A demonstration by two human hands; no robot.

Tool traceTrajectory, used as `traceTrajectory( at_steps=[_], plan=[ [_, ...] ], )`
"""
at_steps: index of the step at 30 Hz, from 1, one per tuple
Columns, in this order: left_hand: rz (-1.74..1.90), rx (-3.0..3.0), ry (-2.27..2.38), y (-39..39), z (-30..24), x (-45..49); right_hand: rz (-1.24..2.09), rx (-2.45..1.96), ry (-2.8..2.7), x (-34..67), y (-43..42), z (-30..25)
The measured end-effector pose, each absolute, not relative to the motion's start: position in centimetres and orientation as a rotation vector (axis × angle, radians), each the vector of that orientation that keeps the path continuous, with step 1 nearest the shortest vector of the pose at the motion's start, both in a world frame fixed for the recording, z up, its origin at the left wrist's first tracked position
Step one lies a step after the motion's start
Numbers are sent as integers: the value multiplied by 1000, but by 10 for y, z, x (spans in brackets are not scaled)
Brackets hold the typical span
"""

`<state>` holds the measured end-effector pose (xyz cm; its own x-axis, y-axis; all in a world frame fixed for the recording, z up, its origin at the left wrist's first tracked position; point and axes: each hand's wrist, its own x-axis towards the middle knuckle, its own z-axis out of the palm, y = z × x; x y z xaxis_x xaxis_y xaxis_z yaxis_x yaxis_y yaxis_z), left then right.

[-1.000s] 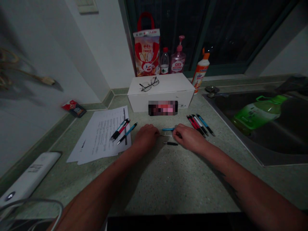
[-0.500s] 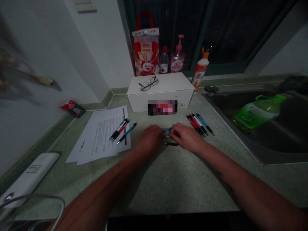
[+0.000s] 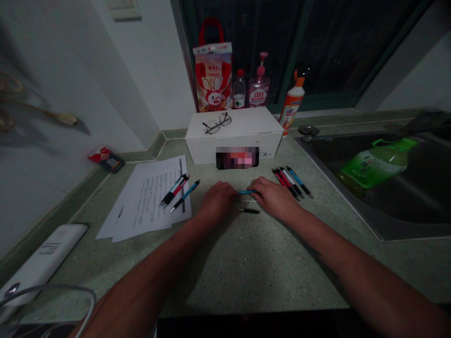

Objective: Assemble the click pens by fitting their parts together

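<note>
Speckled green countertop (image 3: 246, 277), with printed paper sheets (image 3: 141, 202) at left and a white box (image 3: 234, 141) far centre. Pens lie in two groups: one on the paper (image 3: 175, 191), one at right (image 3: 291, 183). Left hand (image 3: 218, 203) and right hand (image 3: 273, 199) rest palm-down near centre, fingers close together and curled; whether either pinches cannot be told. Between them lie a blue pen barrel (image 3: 247, 192), touching the right fingers, a thin metal rod (image 3: 247, 201) and, nearer, a short black pen part (image 3: 248, 211).

Speckled green countertop (image 3: 246, 272), printed papers (image 3: 144, 199), pens in loose groups (image 3: 291, 182), white cardboard box (image 3: 234, 141), white power bank (image 3: 45, 256)
</note>
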<state>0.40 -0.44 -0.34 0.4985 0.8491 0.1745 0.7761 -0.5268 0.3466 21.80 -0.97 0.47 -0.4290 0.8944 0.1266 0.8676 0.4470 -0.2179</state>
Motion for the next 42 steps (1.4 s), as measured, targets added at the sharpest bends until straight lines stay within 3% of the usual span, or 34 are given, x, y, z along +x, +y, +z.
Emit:
traceTrajectory(
  at_steps=[9, 42],
  plan=[
    [619, 2303, 1567, -5, -9, 2, 188, -1504, -2465, 220, -10, 2],
    [1059, 1863, 1410, -10, 2, 8, 320, -1427, -2286, 217, -12, -1]
  ],
)
